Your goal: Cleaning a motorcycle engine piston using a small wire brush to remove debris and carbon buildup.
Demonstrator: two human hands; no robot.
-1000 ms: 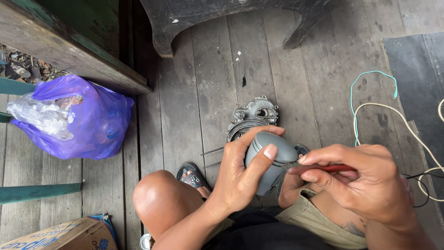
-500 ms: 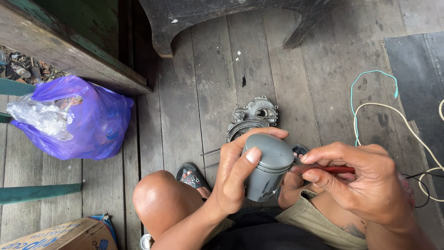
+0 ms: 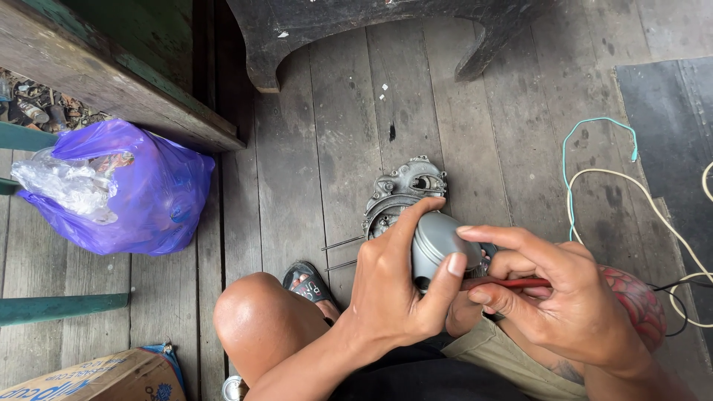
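Observation:
My left hand [image 3: 397, 286] wraps around a grey metal piston [image 3: 434, 241], held above my lap with its flat crown turned up and to the right. My right hand [image 3: 553, 297] grips a thin tool with a red handle [image 3: 520, 283], its tip pointing left into the side of the piston. Behind the piston, a grey metal engine casing [image 3: 405, 191] lies flat on the wooden floor boards [image 3: 334, 148]. My bare knee [image 3: 256, 319] and a sandalled foot [image 3: 306, 282] are below left.
A purple plastic bag [image 3: 141, 189] with clear plastic inside sits at the left. A cardboard box [image 3: 96, 375] is at the bottom left. Green and cream wires [image 3: 594, 174] loop at the right beside a dark mat [image 3: 672, 126]. A dark wooden furniture base [image 3: 371, 33] stands at the top.
My left hand has turned the piston and shifted its grip, thumb now over the crown's edge. The right hand stays on the red-handled tool at the piston's side.

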